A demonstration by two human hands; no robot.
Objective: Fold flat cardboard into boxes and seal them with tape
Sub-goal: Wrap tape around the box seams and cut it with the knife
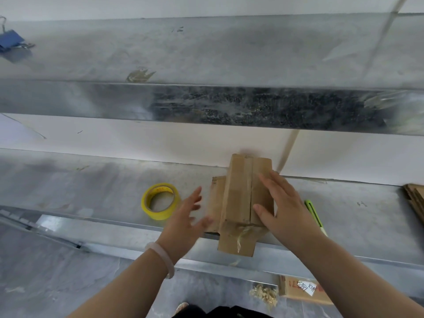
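Observation:
A small brown cardboard box (238, 198) stands on the metal bench (91, 191), its two top flaps shut with clear tape along the seam. One end flap hangs over the bench's front edge with crumpled tape on it. My right hand (282, 203) presses flat on the box's right top flap, fingers straight. My left hand (185, 216) hovers just left of the box, fingers spread and blurred, holding nothing. A yellow tape roll (160, 200) lies flat on the bench left of that hand.
A green utility knife (315, 214) lies on the bench right of the box. Flat cardboard sheets (415, 198) are stacked at the far right. A metal shelf (206, 104) runs above the bench. On the floor below lie a labelled carton (302, 292) and tape scraps (263, 294).

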